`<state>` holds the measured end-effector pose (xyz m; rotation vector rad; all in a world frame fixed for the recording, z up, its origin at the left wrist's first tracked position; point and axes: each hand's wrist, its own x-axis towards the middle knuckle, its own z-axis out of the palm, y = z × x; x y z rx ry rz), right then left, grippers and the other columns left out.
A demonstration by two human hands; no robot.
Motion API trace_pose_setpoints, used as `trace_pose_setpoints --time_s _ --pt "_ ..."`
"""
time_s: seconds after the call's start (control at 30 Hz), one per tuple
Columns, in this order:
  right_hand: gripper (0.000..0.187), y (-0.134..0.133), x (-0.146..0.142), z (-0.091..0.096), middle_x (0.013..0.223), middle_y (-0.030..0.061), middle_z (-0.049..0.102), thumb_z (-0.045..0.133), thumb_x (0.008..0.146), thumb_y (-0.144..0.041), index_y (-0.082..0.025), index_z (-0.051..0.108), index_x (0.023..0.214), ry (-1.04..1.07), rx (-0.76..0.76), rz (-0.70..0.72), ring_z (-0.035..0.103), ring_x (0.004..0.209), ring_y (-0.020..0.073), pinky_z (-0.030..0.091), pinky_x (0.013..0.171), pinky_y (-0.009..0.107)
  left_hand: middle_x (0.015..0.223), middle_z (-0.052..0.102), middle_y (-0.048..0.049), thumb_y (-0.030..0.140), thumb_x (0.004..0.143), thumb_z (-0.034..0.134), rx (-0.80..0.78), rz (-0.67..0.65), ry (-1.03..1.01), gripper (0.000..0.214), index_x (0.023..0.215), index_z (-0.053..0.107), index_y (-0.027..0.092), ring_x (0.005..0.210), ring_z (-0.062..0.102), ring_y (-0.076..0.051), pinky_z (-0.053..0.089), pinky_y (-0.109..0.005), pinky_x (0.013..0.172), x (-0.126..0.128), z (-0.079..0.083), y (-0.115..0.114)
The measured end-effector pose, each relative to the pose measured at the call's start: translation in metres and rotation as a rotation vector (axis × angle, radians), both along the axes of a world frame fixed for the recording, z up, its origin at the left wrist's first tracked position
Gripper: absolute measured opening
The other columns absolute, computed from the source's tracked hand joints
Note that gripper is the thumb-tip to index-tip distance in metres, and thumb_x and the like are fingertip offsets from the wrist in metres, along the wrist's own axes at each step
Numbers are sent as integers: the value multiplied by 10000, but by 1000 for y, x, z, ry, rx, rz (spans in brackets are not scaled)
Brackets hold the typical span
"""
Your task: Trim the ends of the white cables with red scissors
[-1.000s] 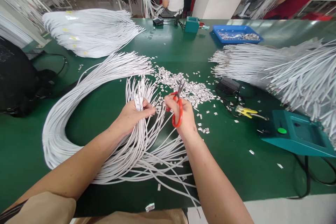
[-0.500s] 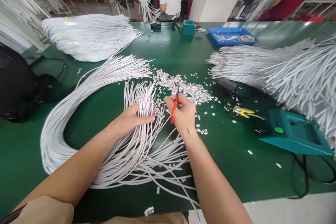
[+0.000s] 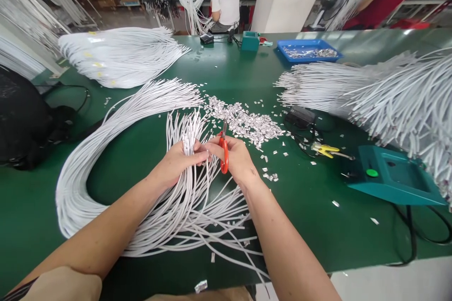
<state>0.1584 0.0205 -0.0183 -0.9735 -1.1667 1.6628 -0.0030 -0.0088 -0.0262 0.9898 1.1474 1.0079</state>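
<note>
My left hand (image 3: 178, 162) is closed around a bunch of white cables (image 3: 190, 141), whose ends stick up above the thumb. My right hand (image 3: 235, 155) carries red-handled scissors (image 3: 224, 153), blades pointing away from me. Its thumb and fingertips meet the left fingertips at one cable beside the bunch. Whether the right fingertips pinch that cable I cannot tell. Below the hands, more loose cables fan out to the right, and the long bundle (image 3: 76, 164) curves round on the left. Small silvery foil pieces (image 3: 243, 120) lie heaped just beyond the scissors.
Another cable bundle (image 3: 120, 56) lies at the back left, and a large pile of cables (image 3: 399, 89) at the right. A blue tray (image 3: 309, 51) stands far back. Yellow-handled pliers (image 3: 326, 150) and a teal device (image 3: 395, 174) are on the right. Two people work beyond the green table (image 3: 300, 225).
My right hand has moved left with the scissors and now meets my left hand at the bunch. The left hand keeps its hold on the cables. The view has shifted slightly.
</note>
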Motion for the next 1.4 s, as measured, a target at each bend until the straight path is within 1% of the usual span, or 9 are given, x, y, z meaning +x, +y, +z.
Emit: trace_pose_setpoints --time_s 0.13,0.27,0.43,0.57,0.7,0.97,1.13,1.23,1.4 --pt "216 0 -1 -3 628 -21 631 835 611 -338 -199 695 699 105 -97 90 578 612 129 459 710 317 671 614 35 252 702 791 5 28 -58 320 715 477 190 678 609 -123 389 -238 594 0 1 -1" --pt "248 -1 -2 -1 647 -19 634 803 638 -399 -203 682 731 89 -36 34 578 613 132 468 719 326 666 614 28 250 703 783 15 45 -81 319 701 471 185 666 606 -118 363 -224 558 -1 5 -1" --pt "213 5 8 -3 764 0 649 704 697 -396 -192 645 681 -433 214 -131 536 680 136 412 668 286 778 662 -12 253 705 767 3 67 -55 316 684 460 179 689 610 -120 374 -239 582 -3 8 -1" --pt "284 7 16 -5 636 -22 548 609 735 -332 -200 462 530 -842 397 12 410 578 113 317 575 264 790 658 -11 268 721 749 29 81 -9 307 676 458 184 698 602 -125 384 -256 600 -4 8 -1" --pt "329 3 14 -1 600 -24 477 559 788 -312 -197 403 521 -1010 527 95 345 547 106 277 580 272 805 660 -10 292 743 741 62 85 58 295 680 474 183 709 604 -131 403 -267 629 -5 5 -1" --pt "360 1 15 0 598 -2 490 556 840 -330 -192 437 530 -1183 594 122 356 539 109 259 578 287 829 683 -14 325 744 727 126 67 288 210 745 575 181 704 594 -155 424 -291 651 -7 8 -2" --pt "336 0 14 -2 616 16 535 546 849 -336 -193 491 551 -1212 626 110 417 568 129 269 577 289 768 664 3 326 704 755 120 114 357 240 680 563 184 662 563 -147 416 -296 648 -6 8 0" --pt "312 -1 12 -1 639 31 564 533 855 -331 -194 528 575 -1230 655 86 450 592 144 272 579 295 744 650 13 321 680 784 107 148 294 258 716 566 186 628 546 -130 407 -286 624 -5 6 0" --pt "303 -3 12 0 639 29 577 538 859 -319 -196 549 583 -1224 638 83 474 598 144 287 581 290 720 646 0 368 695 778 18 78 58 316 772 522 201 710 618 -169 414 -272 600 -8 2 3"
